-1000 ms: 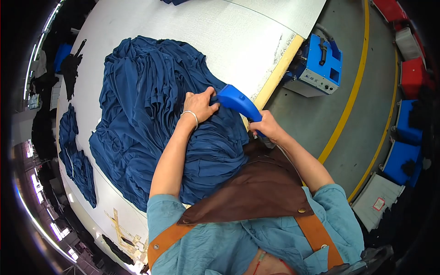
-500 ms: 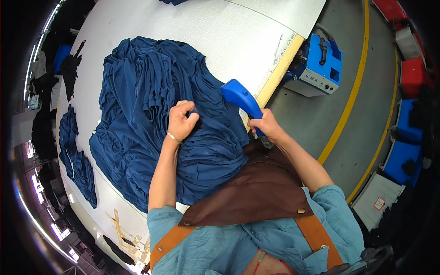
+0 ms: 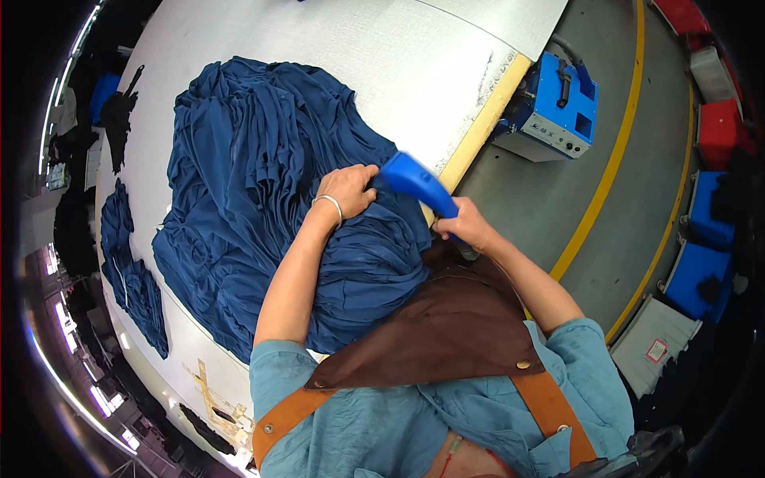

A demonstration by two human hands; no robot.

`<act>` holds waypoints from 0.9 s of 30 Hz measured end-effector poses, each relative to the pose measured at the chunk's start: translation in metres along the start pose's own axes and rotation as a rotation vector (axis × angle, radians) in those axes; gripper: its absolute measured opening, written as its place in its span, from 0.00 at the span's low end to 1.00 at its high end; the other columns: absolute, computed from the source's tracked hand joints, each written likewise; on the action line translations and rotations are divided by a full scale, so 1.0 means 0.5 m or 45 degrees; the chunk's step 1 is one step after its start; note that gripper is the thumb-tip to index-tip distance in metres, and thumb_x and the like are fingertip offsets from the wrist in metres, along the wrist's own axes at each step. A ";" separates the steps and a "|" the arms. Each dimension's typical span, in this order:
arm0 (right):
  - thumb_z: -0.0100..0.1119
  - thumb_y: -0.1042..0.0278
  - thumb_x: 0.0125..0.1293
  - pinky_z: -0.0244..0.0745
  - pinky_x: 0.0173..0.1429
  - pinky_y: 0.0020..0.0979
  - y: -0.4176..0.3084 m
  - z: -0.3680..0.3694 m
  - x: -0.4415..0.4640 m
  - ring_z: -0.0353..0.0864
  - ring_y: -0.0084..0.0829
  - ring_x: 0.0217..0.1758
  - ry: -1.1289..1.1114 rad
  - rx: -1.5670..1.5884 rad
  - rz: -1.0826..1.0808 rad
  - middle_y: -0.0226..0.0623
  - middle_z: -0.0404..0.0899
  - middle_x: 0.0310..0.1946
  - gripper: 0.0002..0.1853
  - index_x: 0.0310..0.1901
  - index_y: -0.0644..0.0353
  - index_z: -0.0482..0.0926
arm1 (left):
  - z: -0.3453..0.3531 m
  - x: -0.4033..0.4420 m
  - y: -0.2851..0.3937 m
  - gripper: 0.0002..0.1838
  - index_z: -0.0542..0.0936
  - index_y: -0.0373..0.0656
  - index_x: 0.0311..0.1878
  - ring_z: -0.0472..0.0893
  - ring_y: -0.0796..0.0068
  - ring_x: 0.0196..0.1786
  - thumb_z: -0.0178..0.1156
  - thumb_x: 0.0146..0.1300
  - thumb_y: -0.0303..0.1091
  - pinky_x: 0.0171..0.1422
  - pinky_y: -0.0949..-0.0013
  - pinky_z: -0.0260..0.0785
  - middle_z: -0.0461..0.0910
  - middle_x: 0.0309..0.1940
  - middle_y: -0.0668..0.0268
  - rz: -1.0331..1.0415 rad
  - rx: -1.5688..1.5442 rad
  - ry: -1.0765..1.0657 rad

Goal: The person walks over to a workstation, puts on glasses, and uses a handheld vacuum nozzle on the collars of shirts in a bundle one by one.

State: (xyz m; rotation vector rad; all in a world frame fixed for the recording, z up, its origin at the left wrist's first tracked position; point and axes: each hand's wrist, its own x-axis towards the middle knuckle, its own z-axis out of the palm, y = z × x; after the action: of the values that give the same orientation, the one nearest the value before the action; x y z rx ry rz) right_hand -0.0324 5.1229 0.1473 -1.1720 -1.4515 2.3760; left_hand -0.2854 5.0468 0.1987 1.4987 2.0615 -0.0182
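A large heap of navy blue fabric garments [image 3: 239,159] lies bunched in folds on the white table [image 3: 398,72]. My left hand [image 3: 348,190], a bracelet at its wrist, rests on the right part of the heap with its fingers closed on a fold of the cloth. The fingertips are partly hidden. In my right hand [image 3: 470,225] is a blue hand-held nozzle [image 3: 418,182], gripped by its handle, with a grey hose below. The nozzle's slightly blurred wide end hangs over the cloth, close beside my left fingers.
A blue and white machine [image 3: 554,107] with a handle and knobs stands on the grey floor beyond the table's yellowish edge [image 3: 482,123]. Smaller navy pieces [image 3: 131,271] lie on the left. Blue bins [image 3: 700,275] and red bins [image 3: 717,131] line the right side past yellow floor lines.
My left hand has moved right and up across the heap toward the nozzle. The nozzle's head has tilted and shifted slightly down and left.
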 end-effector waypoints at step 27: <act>0.59 0.76 0.49 0.68 0.24 0.25 -0.004 0.040 0.038 0.70 0.25 0.17 0.234 -0.069 -0.139 0.33 0.72 0.16 0.03 0.26 0.63 0.75 | -0.016 -0.032 -0.017 0.09 0.75 0.41 0.38 0.81 0.51 0.32 0.60 0.54 0.31 0.43 0.56 0.73 0.82 0.28 0.58 -0.249 0.016 0.185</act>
State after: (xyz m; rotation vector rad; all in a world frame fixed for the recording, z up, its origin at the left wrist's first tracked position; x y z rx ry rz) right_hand -0.0594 5.1186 0.1433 -1.2520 -1.4868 2.1094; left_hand -0.2930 5.0325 0.2099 1.3346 2.3217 0.0021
